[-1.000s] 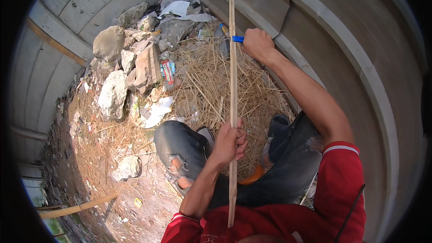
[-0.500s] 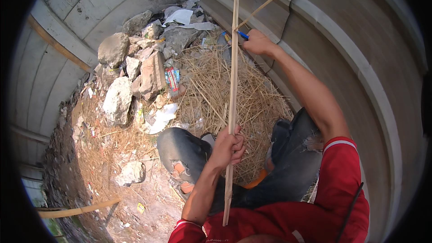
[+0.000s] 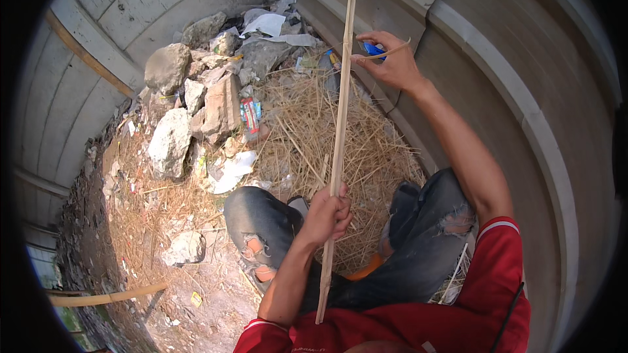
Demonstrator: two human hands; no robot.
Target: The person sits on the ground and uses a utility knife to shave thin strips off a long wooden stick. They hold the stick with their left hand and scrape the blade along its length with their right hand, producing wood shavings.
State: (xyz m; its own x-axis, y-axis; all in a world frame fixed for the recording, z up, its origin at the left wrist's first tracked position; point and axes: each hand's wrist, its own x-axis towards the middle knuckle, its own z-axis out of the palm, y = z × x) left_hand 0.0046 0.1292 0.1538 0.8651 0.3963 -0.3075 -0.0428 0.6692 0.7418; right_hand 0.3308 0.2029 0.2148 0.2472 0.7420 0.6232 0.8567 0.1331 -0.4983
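Observation:
A long, pale split-bamboo stick (image 3: 343, 101) rises from my lap toward the top of the view, leaning slightly right. Closed around its lower part, my left hand (image 3: 327, 214) grips it near my knee. Close to the stick's upper right side is my right hand (image 3: 396, 65), its thumb and fingers partly spread around a bright blue-handled knife (image 3: 374, 51), whose blade I cannot make out. A thin bent shaving (image 3: 390, 50) crosses in front of the fingers of that hand; whether it still joins the stick cannot be told.
Dry slivers and shavings (image 3: 366, 150) cover the ground between my legs. Broken rocks (image 3: 222, 108) and litter are heaped at the far left. A corrugated metal wall (image 3: 497, 117) stands close on my right. A curved wooden strip (image 3: 108, 298) lies at lower left.
My right hand has turned, opened its fingers somewhat and shifted right, away from the stick. The shaving that stuck out up and right now lies across that hand. The stick tilts slightly more right.

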